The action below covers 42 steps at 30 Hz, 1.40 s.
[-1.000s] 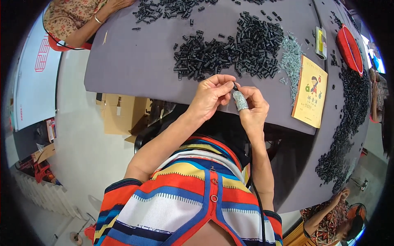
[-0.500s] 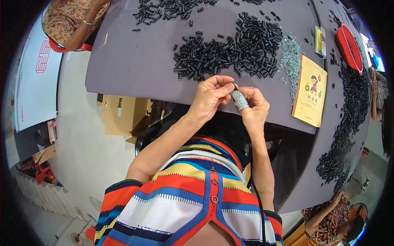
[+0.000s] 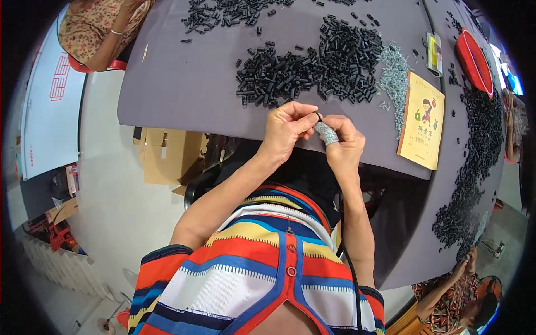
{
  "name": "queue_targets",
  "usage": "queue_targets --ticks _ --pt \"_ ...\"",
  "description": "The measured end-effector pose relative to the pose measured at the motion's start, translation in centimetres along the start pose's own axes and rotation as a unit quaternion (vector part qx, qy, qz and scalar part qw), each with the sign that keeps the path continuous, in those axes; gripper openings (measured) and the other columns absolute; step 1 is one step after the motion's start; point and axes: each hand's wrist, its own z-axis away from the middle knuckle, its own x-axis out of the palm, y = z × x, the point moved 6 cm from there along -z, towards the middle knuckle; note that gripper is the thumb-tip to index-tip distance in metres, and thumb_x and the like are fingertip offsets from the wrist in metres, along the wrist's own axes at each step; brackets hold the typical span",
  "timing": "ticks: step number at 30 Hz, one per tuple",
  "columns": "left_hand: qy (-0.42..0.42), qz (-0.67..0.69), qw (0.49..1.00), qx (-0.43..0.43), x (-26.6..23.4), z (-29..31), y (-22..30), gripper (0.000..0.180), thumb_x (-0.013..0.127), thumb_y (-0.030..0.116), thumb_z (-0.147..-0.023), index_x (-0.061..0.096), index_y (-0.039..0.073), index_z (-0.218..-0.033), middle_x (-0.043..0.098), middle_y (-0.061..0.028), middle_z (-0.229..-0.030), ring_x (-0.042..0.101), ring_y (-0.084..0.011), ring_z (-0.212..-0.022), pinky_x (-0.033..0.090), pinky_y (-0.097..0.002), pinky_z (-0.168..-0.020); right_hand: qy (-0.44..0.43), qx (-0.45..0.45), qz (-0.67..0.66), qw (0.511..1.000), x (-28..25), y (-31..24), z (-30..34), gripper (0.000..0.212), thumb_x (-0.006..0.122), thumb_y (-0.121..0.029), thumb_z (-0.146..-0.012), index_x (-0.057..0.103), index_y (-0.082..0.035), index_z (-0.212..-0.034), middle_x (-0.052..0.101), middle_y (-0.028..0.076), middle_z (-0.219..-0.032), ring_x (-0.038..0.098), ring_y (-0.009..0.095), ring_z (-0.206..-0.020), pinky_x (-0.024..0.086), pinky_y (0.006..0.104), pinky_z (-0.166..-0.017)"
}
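My left hand pinches a small black plastic part between thumb and fingertips, just off the table's near edge. From the other side my right hand meets it, fingers curled and closed on the same part. A grey speckled cover wraps what looks like my right thumb. The part is mostly hidden by my fingertips. Beyond my hands lies a heap of similar black parts. To its right is a pile of small silvery pieces, which look like screws.
A yellow booklet lies on the grey-covered table, right of my hands. Farther right are a red basket and more black parts. Other people sit at the far left and lower right. A cardboard box stands below the table.
Both hands hold nearly the same place, with my right fingers shifted slightly. At the lower right, the other person's hands have moved up toward the table edge.
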Motion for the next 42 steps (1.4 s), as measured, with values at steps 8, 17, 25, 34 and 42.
queue_targets --ticks 8,17,25,34,42 --pt "-0.004 -0.065 0.997 0.038 0.3 0.2 0.2 0.011 0.067 0.003 -0.083 0.066 0.0 -0.094 0.065 -0.0037 -0.077 0.056 -0.0062 -0.059 0.046 -0.0191 -0.052 -0.004 -0.13 0.159 0.979 -0.1 -2.0 0.3 0.019 0.062 0.01 -0.071 0.058 -0.001 -0.087 0.064 0.015 -0.084 0.063 0.031 -0.073 0.05 0.0346 -0.063" --pt "-0.011 0.056 0.998 0.0 -0.2 0.0 -0.2 0.012 0.065 0.003 -0.085 0.064 0.0 -0.096 0.065 -0.0053 -0.082 0.059 -0.0084 -0.06 0.047 -0.0193 -0.052 0.029 0.026 -0.036 0.999 0.5 0.9 0.7 0.017 0.062 0.01 -0.077 0.06 0.0 -0.091 0.065 0.01 -0.086 0.063 0.015 -0.074 0.05 0.0266 -0.064" --pt "-0.01 0.048 0.999 0.018 -0.4 0.0 -0.4 0.012 0.064 0.003 -0.086 0.063 0.0 -0.097 0.065 -0.0051 -0.082 0.058 -0.0074 -0.061 0.047 -0.0186 -0.053 0.018 -0.018 -0.029 0.999 0.5 0.5 0.9 0.02 0.06 0.013 -0.077 0.06 0.001 -0.092 0.065 0.01 -0.087 0.062 0.013 -0.072 0.051 0.0251 -0.065" --pt "-0.009 -0.013 0.999 0.048 -0.3 0.2 -0.6 0.012 0.061 0.001 -0.087 0.063 0.0 -0.099 0.067 -0.009 -0.088 0.058 -0.0096 -0.064 0.046 -0.0219 -0.058 0.022 -0.128 0.11 0.985 0.4 -1.5 0.3 0.021 0.06 0.012 -0.073 0.059 -0.001 -0.089 0.064 0.012 -0.085 0.063 0.022 -0.071 0.051 0.0294 -0.064" --pt "-0.021 0.05 0.998 0.03 -0.5 -0.1 -0.5 0.014 0.061 0.003 -0.088 0.06 0.001 -0.101 0.065 -0.0071 -0.088 0.056 -0.0086 -0.061 0.045 -0.0215 -0.055 -0.002 -0.106 0.059 0.993 0.5 -0.8 -0.1 0.024 0.062 0.011 -0.072 0.06 -0.002 -0.092 0.062 0.011 -0.083 0.061 0.021 -0.071 0.048 0.0279 -0.063"
